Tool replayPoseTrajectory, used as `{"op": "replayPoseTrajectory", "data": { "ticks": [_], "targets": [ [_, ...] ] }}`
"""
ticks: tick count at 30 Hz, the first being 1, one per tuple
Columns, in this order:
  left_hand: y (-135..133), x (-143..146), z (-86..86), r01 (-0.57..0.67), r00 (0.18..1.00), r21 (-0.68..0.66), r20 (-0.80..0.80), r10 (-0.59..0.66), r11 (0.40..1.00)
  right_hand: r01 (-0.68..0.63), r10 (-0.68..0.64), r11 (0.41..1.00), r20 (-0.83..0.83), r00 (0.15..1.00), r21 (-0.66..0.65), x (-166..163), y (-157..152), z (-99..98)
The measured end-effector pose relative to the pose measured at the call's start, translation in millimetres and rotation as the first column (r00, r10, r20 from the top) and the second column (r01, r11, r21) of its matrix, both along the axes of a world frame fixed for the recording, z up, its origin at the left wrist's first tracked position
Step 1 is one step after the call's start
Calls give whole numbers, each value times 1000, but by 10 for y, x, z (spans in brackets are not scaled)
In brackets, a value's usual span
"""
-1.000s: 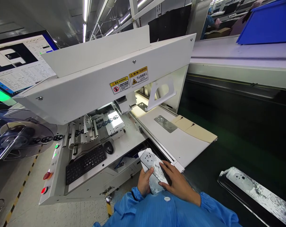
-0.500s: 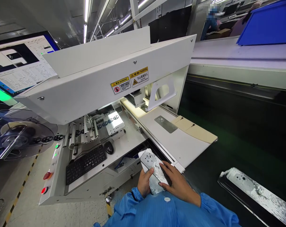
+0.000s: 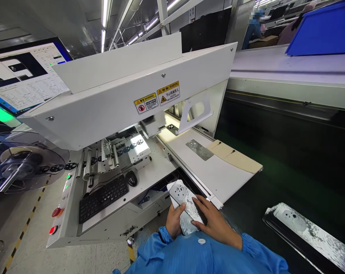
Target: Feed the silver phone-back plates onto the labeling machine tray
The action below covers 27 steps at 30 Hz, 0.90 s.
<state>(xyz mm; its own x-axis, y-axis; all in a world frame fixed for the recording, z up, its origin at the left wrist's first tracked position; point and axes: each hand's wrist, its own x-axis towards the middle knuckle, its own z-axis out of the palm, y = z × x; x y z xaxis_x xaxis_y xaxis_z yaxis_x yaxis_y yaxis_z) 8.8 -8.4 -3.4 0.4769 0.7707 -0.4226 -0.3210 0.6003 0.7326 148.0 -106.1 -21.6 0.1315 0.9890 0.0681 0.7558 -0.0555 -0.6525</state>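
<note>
Both of my hands hold a white phone back cover (image 3: 183,201) with a grey pattern and round camera holes, low in the view just off the machine's front corner. My left hand (image 3: 174,220) grips its left edge from below. My right hand (image 3: 215,220) lies along its right edge, fingers on top. A second cover (image 3: 199,149) lies flat on the white machine bed (image 3: 215,171) farther away. A machine head (image 3: 153,125) sits under the white gantry (image 3: 126,95).
A black keyboard (image 3: 104,197) and mouse (image 3: 131,177) sit on the machine's shelf to the left, with red buttons (image 3: 56,211) and a part reel (image 3: 26,165). A monitor (image 3: 21,76) is upper left. A dark conveyor (image 3: 289,152) runs at right, carrying another patterned cover (image 3: 309,230).
The machine head under the gantry slid right and back again over the bed. My hands and the held cover stayed nearly still.
</note>
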Motion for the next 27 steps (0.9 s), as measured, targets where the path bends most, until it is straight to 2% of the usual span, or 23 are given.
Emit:
{"op": "replayPoseTrajectory", "data": {
  "ticks": [16, 27],
  "targets": [
    [15, -18, 24, 12, 1000, -10, -21, -12, 1000, 1, -1, 1000, -16, 1000, -9, -11, 14, 16],
    [22, -23, -20, 25, 1000, 8, 10, -25, 1000, 1, -2, 999, -13, 1000, -45, -3, 25, 43]
  ]
}}
